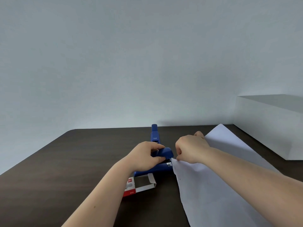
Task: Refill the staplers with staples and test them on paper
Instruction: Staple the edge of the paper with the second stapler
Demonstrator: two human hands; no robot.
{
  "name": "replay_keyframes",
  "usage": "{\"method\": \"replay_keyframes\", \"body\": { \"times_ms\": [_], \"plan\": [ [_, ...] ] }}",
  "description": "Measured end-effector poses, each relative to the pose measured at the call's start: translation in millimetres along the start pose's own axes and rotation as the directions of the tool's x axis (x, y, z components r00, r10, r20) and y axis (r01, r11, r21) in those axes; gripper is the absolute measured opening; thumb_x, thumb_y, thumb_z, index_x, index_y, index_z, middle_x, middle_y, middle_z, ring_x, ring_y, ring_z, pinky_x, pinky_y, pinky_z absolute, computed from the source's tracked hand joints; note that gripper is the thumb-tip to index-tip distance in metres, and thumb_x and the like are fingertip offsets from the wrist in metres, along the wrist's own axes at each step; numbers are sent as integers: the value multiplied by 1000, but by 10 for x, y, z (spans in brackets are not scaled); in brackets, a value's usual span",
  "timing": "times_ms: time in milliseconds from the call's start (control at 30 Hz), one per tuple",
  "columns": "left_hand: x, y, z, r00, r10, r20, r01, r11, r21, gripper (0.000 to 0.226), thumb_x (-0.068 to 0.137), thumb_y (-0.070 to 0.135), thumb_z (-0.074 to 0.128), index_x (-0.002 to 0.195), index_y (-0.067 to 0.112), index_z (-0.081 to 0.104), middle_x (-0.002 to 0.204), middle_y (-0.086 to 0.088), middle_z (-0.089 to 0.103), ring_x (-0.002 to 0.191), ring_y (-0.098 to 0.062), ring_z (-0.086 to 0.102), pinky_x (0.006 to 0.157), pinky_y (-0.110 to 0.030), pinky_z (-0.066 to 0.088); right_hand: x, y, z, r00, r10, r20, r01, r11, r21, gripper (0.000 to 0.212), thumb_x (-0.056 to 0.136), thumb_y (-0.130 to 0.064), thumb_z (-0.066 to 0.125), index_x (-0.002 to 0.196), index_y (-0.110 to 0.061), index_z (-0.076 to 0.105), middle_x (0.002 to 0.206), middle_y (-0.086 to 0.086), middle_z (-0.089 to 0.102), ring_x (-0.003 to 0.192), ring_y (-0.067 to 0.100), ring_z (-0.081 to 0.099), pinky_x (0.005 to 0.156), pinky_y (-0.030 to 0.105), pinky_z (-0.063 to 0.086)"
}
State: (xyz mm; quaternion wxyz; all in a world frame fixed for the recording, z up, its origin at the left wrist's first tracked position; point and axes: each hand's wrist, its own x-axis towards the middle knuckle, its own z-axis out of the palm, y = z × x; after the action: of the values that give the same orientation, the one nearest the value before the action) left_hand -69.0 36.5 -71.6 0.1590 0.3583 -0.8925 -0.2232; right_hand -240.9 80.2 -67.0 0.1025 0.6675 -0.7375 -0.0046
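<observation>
A single wide-angle view looks from the person's head, facing forward and only slightly downward, so a pale wall (131, 54) fills the upper half and more. The dark worktop (49, 161) lies across the lower part, seen at a shallow angle from near. Both forearms enter from the bottom edge and reach away from the lens toward the middle. Straight edges bow near the frame's sides.

A dark wood-grain counter (65, 161) with a rounded far-left corner carries everything. A blue stapler (154, 169) sits near its middle. Just behind that stapler lies a second blue stapler (155, 134); just in front, an open red-and-white staple box (139, 185); to its right, white paper (221, 185).
</observation>
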Motion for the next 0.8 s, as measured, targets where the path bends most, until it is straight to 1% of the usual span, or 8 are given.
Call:
{"method": "replay_keyframes", "body": {
  "times_ms": [67,200,367,500,633,667,733,800],
  "plan": [
    [0,6,0,1000,-3,-4,3,1000,-6,44,89,21,61,132,27,53,122,1,63,109,-16,58,103,-34,43,-19,43,-11,1000,-5,-5,4,1000,-15,17,85,-21,53,84,-25,70,88,-2,68,86,21,59,84,39,28],
    [-4,19,10,1000,4,-21,-4,1000,-8,51,90,17,60,137,31,46,123,-1,58,100,-12,52,98,-30,43,-50,102,-51,1000,-24,-10,24,1000,2,25,87,-13,50,91,-29,68,95,-6,68,95,20,58,91,41,30],
    [-26,46,24,1000,8,-27,-8,1000,0,44,90,18,59,132,27,52,131,2,58,114,-16,54,98,-27,40,-80,70,-41,996,-84,26,83,996,21,28,91,-15,47,97,-32,69,100,-10,67,102,18,54,90,39,29],
    [-15,44,32,999,16,-43,-16,1000,3,42,90,18,59,131,27,54,128,2,60,106,-12,54,94,-24,39,-63,45,-50,991,-117,57,114,992,55,29,94,-21,46,102,-38,68,88,-15,59,101,15,46,92,39,27],
    [-2,35,42,999,26,-44,-26,1000,5,41,90,17,59,129,28,55,125,3,61,100,-8,51,93,-24,40,-42,3,-55,991,-116,63,112,992,63,25,95,-23,47,99,-34,69,76,-12,54,95,16,42,92,41,28],
    [-3,33,45,999,25,-46,-25,1000,5,41,89,16,60,128,28,55,125,3,61,100,-8,51,94,-25,40,-38,0,-66,992,-104,67,99,992,80,23,95,-25,47,97,-32,70,75,-10,55,94,17,45,91,41,28],
    [-1,26,46,998,22,-52,-23,1000,-6,40,89,15,60,127,28,57,124,4,61,100,-9,52,96,-27,41,-29,-11,-87,994,-81,77,71,990,118,22,94,-32,49,95,-28,70,82,-5,62,93,20,52,89,41,29],
    [7,23,51,998,25,-56,-26,1000,-12,39,89,16,60,126,28,57,123,5,62,101,-10,52,97,-28,41,-10,-26,-84,995,-70,75,59,989,134,23,92,-35,49,93,-27,71,82,-3,62,87,20,53,87,40,29]
  ]
}}
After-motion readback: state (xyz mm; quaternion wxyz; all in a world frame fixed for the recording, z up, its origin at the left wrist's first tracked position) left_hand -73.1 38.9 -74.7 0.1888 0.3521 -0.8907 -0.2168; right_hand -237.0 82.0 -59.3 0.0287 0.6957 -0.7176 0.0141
